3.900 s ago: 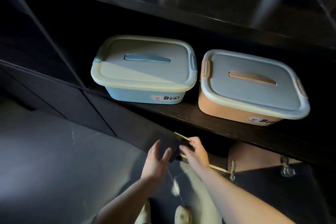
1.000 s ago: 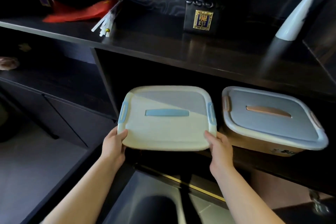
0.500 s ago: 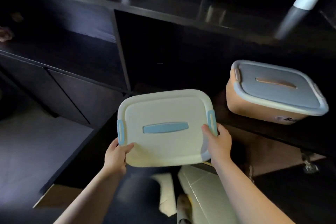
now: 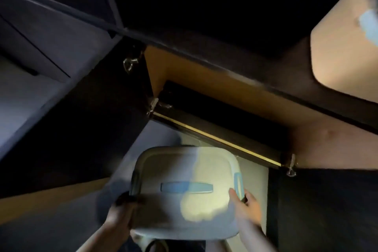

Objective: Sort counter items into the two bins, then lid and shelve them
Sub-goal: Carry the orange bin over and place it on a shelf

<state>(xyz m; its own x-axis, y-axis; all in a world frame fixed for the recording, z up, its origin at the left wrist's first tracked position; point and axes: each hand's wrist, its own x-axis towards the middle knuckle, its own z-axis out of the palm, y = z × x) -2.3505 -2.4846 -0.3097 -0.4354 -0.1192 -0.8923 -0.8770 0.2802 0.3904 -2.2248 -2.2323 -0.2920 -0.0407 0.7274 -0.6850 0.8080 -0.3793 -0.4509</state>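
The blue bin (image 4: 185,196) has been pulled off the shelf (image 4: 235,61) and lowered, gripped by left hand (image 4: 119,214) and right hand (image 4: 246,204); 1 bin (image 4: 343,47) remains shelved.

Dark cabinet (image 4: 204,51), metal hinges (image 4: 129,64), perhaps a brass-edged open door (image 4: 214,135).

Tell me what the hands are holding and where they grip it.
The cream-lidded bin with the blue handle: left hand at its left edge, right hand at its right edge, beside the blue latch.
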